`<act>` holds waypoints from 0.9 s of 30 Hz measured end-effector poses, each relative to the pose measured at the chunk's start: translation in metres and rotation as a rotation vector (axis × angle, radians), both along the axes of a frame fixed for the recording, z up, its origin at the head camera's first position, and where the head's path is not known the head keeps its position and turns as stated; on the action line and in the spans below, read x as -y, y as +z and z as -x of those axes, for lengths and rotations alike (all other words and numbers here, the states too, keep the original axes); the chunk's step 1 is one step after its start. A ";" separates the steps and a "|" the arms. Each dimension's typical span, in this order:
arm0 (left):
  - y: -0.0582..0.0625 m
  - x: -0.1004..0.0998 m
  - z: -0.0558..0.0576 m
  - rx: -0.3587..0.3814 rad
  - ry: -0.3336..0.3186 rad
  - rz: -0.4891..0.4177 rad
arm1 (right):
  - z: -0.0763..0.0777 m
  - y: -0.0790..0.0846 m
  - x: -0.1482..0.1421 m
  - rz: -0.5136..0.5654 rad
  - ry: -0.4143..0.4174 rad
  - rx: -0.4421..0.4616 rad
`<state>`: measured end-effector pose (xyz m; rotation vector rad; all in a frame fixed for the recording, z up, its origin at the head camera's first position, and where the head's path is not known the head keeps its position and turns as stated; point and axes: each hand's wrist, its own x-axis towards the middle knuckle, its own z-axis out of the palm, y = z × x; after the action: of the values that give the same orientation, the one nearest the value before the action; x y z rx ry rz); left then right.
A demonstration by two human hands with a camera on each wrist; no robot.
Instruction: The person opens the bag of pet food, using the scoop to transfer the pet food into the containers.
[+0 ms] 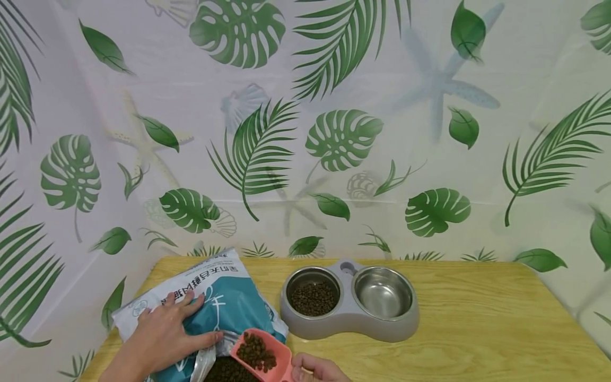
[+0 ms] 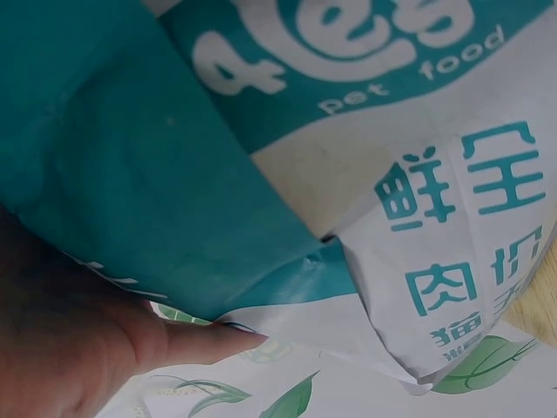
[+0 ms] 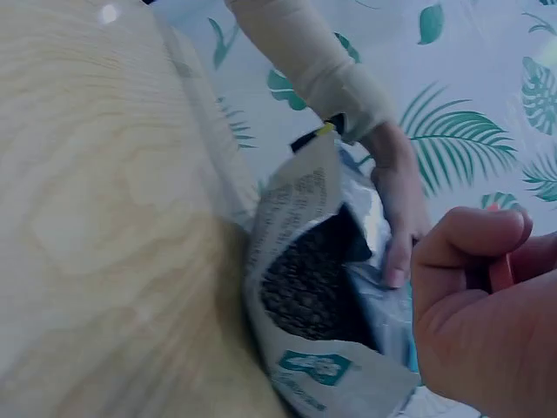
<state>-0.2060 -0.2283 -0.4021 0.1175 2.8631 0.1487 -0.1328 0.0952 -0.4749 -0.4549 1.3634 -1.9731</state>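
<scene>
A teal and white pet food bag (image 1: 238,302) lies on the table's left side, its mouth towards me, with brown kibble (image 3: 305,283) showing inside in the right wrist view. My left hand (image 1: 164,334) rests on top of it, fingers spread and thumb near the opening's edge. In my right hand (image 1: 319,369) I grip the handle of a pink scoop (image 1: 285,358). Kibble (image 1: 255,351) fills much of the scoop, which is held over the bag's mouth. The left wrist view shows the bag's printed side (image 2: 209,200) close up.
Behind and right of the scoop stands a grey double bowl holder (image 1: 329,330). Its left steel bowl (image 1: 289,286) contains kibble; its right steel bowl (image 1: 382,297) shows bare metal. A leaf-patterned sheet (image 1: 363,223) backs the wooden table (image 1: 487,318).
</scene>
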 end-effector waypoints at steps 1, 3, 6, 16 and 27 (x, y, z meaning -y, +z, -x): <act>0.000 0.000 0.000 0.001 0.001 -0.003 | 0.000 0.008 -0.003 0.027 0.018 -0.001; 0.000 -0.001 0.000 0.001 0.001 -0.005 | 0.001 0.022 -0.009 0.075 0.044 0.010; 0.000 -0.001 0.000 0.001 -0.003 -0.006 | 0.006 0.038 -0.017 0.071 0.032 0.007; 0.002 -0.001 0.000 -0.005 -0.012 -0.001 | 0.035 0.049 -0.043 -0.277 -0.255 -0.023; 0.001 0.000 0.000 -0.013 -0.012 0.001 | 0.075 0.037 -0.061 -0.808 -0.590 -0.494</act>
<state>-0.2064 -0.2286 -0.4015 0.1355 2.8753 0.1454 -0.2080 0.1562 -0.4376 -0.1488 2.6802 -1.5429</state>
